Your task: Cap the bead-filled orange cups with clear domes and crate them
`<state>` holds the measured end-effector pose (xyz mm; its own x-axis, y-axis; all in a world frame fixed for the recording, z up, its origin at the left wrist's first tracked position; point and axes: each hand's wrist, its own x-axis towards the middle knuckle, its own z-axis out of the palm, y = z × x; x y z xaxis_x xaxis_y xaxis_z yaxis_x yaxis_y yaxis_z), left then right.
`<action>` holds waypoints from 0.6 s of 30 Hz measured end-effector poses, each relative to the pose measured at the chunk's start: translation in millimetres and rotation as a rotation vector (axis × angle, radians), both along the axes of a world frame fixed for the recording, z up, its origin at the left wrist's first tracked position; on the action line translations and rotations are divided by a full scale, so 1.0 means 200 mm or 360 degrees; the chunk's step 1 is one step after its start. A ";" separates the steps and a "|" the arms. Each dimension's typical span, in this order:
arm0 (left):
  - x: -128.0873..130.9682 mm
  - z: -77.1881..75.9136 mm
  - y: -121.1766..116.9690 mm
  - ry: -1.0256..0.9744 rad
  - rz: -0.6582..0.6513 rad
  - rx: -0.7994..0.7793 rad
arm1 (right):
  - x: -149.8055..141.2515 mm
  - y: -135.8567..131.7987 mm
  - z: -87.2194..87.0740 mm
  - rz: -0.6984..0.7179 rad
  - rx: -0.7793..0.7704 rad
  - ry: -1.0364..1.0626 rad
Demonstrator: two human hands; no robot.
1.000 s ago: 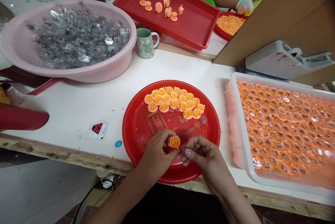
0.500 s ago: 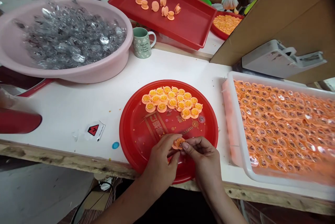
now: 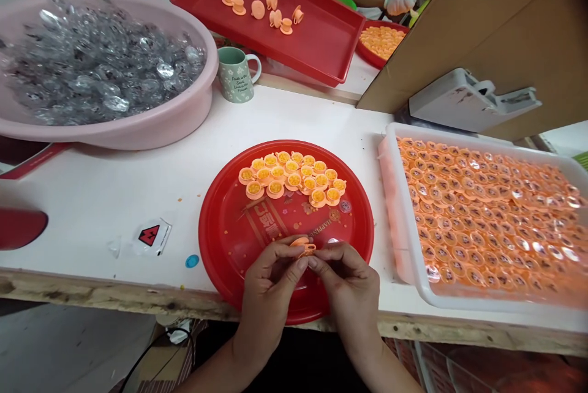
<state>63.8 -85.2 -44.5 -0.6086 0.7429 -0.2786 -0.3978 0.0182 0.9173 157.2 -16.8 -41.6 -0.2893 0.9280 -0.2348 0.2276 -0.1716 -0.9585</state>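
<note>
Over the front of a round red tray (image 3: 220,240), both my hands pinch one small orange toy teacup (image 3: 303,246) with a saucer. My left hand (image 3: 271,280) grips it from the left, and my right hand (image 3: 344,273) has thumb and fingertips on its right side. The cup is tipped sideways, and its inside is hidden from me. At the back of the tray stand several like toy cups (image 3: 275,188) with yellow bits inside. A clear round disc (image 3: 345,206) lies right of them, and another shiny clear piece shows just behind my right fingers.
A pink basin (image 3: 202,96) of clear plastic pieces stands left, beside a green mug (image 3: 236,74). On the right, a white bin (image 3: 416,270) holds rows of lidded orange cups. A tilted red tray (image 3: 316,44) carries several cups. Behind the cardboard (image 3: 427,38), a co-worker's gloved hand (image 3: 399,0) shows.
The toy cup has turned from facing up to lying on its side between my fingers. My left thumb has come onto it. The whole view has shifted slightly.
</note>
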 end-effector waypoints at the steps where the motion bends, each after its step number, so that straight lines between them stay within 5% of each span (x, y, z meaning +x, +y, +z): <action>1: 0.01 0.00 0.00 -0.0021 0.0019 0.0027 | 0.00 0.00 0.00 0.0006 -0.0036 0.0008; 7: -0.02 0.03 0.01 0.0037 -0.0071 -0.0002 | 0.01 0.02 0.02 0.0018 -0.0064 0.0061; 15: -0.09 0.05 0.03 0.0128 -0.0323 -0.0043 | 0.04 0.03 0.04 0.0199 0.0888 -0.0160; 18: -0.08 0.03 0.02 0.0056 -0.0265 0.0009 | 0.05 0.02 0.03 0.0237 0.0896 -0.0140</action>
